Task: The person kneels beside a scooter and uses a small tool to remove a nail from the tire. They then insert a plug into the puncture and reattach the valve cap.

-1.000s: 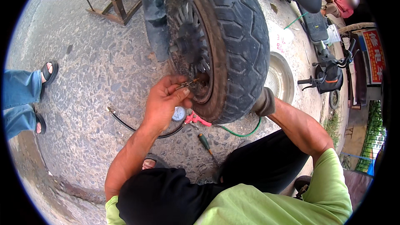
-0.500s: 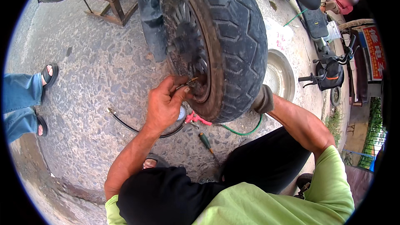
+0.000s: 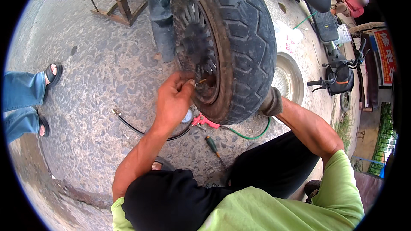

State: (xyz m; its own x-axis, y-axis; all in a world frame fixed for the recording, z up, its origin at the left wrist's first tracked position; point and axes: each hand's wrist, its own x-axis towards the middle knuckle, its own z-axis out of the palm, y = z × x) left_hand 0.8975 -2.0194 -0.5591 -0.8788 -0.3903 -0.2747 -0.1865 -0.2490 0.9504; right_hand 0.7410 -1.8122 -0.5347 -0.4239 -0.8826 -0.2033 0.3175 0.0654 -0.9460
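Observation:
A worn scooter wheel with a black tyre [image 3: 248, 47] and dirty spoked rim hangs upright in front of me. My left hand [image 3: 174, 98] is closed in a pinch beside the lower rim. Between its thumb and fingertips is a thin metal rod with a yellowish tip [image 3: 202, 81], pointing toward the rim; its exact kind is too small to make out. On the tyre's lower right side rests my right hand, in a dark grey glove [image 3: 271, 102]; its fingers are hidden behind the tyre.
Below the wheel lie a pink inflator gun [image 3: 204, 121] with gauge [image 3: 187, 116], black hose [image 3: 128, 125], green hose [image 3: 250, 137] and a green-handled screwdriver [image 3: 212, 145]. A metal basin [image 3: 295, 75] sits right, near a parked scooter [image 3: 327, 30]. A person in jeans [image 3: 23, 90] stands left.
My left hand has drawn slightly up and away from the rim with the thin rod, its fingers blurred. My right hand stays at the tyre. The view has shifted slightly.

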